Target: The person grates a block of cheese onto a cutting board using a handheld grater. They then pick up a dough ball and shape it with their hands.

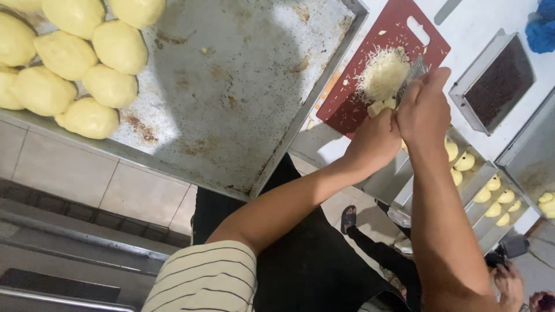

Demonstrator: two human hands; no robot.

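Both my hands meet over a red cutting board [352, 98] on a white counter. On the board lies a pile of pale grated cheese [381, 72]. My right hand [425, 107] is closed around a small metal grater [414, 71] at the pile's edge. My left hand [376, 138] sits just below it, gripping a pale yellow block of cheese [379, 107] pressed against the grater. My left arm wears a striped sleeve [202, 283].
A large worn metal baking tray [231, 86] holds several yellow dough balls [87, 63] at its left end. At the right stand a tin of dark sprinkles [497, 81] and trays of small dough pieces [491, 196]. Another person's hand [511, 283] shows at bottom right.
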